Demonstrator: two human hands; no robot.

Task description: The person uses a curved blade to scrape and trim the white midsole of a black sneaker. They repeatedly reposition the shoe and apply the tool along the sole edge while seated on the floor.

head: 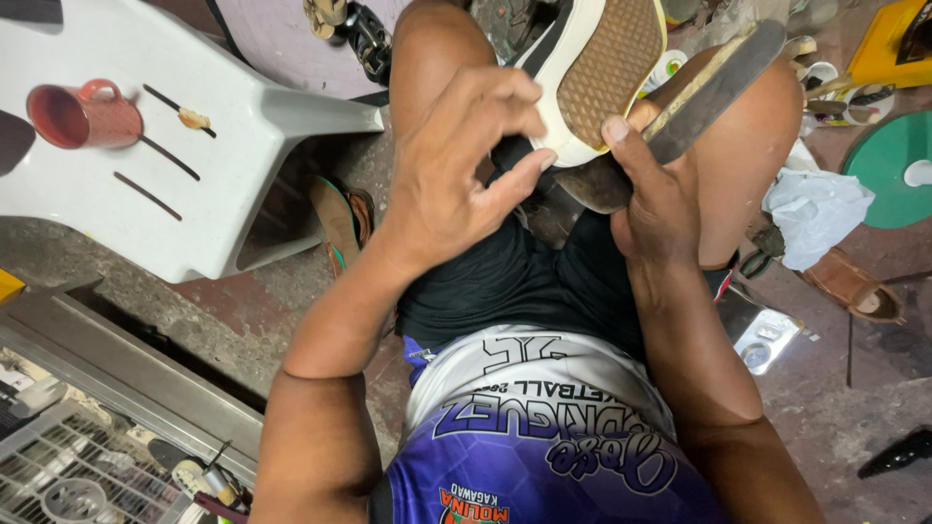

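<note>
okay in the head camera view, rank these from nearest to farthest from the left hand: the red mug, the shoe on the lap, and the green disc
1. Shoe: at the fingertips of the left hand, on the lap.
2. Red mug: far left, on the white plastic chair.
3. Green disc: far right, on the floor.
</note>
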